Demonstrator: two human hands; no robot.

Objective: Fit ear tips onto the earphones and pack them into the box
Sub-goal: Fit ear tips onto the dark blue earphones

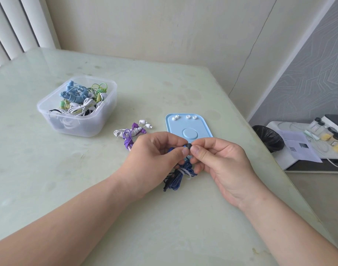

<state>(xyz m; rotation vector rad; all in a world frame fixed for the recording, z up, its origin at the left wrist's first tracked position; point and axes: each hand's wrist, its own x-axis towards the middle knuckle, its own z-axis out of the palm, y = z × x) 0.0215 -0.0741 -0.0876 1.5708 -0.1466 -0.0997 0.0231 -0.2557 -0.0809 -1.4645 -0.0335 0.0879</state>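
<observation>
Honestly, I'm worrying: right hand (221,162) pinching the dark ear tip (188,146), left hand (154,152) gripping the blue earphone (178,179); a crooked push could flick it away.

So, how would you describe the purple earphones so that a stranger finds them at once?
Start at the clear plastic box. Between it and the blue tray lie two coiled bundles. The purple earphones are the only purple one; the white earphones lie alongside.
</observation>
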